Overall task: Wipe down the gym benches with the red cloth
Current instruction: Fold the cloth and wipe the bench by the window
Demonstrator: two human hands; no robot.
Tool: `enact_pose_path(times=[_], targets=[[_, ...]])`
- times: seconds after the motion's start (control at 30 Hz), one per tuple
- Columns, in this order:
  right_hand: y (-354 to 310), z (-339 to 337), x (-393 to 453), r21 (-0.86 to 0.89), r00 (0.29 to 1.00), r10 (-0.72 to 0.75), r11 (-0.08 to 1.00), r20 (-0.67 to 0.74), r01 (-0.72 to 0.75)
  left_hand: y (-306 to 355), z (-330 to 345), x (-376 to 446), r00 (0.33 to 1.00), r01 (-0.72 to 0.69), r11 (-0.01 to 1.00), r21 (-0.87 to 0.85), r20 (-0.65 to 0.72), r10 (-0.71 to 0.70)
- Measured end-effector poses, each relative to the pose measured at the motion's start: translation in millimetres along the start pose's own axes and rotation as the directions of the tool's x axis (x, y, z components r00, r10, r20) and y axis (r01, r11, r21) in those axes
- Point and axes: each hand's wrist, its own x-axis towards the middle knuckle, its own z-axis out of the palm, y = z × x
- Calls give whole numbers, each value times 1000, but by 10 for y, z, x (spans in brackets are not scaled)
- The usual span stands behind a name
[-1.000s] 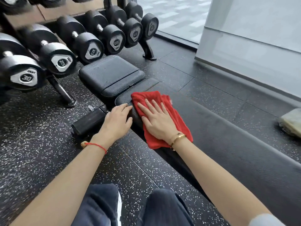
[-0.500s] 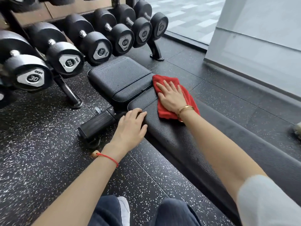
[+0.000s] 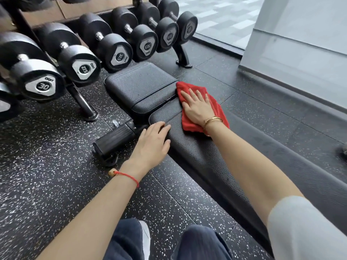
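A: Status, nearest item first?

B: Left hand (image 3: 153, 142) rests on the near edge of the long pad (image 3: 197, 152), fingers straight, close together and gripping nothing. It braces the bench. Against one second ago its place on the pad edge is unchanged.

A: And the cloth?

B: The cloth (image 3: 201, 106) lies flat on the long pad at its far end, with one corner reaching the gap beside the seat pad (image 3: 139, 85). Right hand (image 3: 196, 107) presses it from above, fingers straight and slightly spread, pointing to 11 o'clock. Nothing is pinched.

A: What changed?

B: One second ago the cloth sat on the pad's left edge, touching the left hand. It has since travelled toward 1 o'clock, away from that hand, and now sits well apart from it at the pad's far right corner.

A: Meaning for the task?

B: Judgement only: one stroke along the end of the long pad looks complete. The seat pad, at 11 o'clock from the cloth, shows no cloth contact. It is the probable next surface.

A: Beyond that?

B: A dumbbell rack (image 3: 84, 59) stands at 10 to 12 o'clock, behind the bench. It is not involved.
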Motion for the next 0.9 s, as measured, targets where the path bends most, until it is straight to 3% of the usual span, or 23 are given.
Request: enact_pose_path(times=[0.13, 0.3, 0.43, 0.6, 0.67, 0.9], targets=[[-168, 86, -525, 5, 990, -138, 990, -22, 138, 56, 7, 45, 999, 25, 1000, 3, -35, -25], [-227, 130, -1447, -49, 982, -176, 984, -68, 172, 133, 29, 76, 993, 75, 997, 15, -94, -73], [141, 82, -1905, -77, 993, -86, 994, -79, 80, 181, 46, 76, 990, 95, 995, 3, -108, -94], [465, -87, -1494, -12, 986, 136, 990, -93, -138, 252, 66, 58, 994, 48, 999, 13, -96, -46], [415, -96, -1400, -19, 982, 162, 986, -94, -165, 324, 72, 54, 993, 41, 999, 11, -110, -39], [258, 19, -2381, -39, 995, -69, 997, -70, 67, 694, 206, 131, 993, -39, 999, -9, -110, 38]])
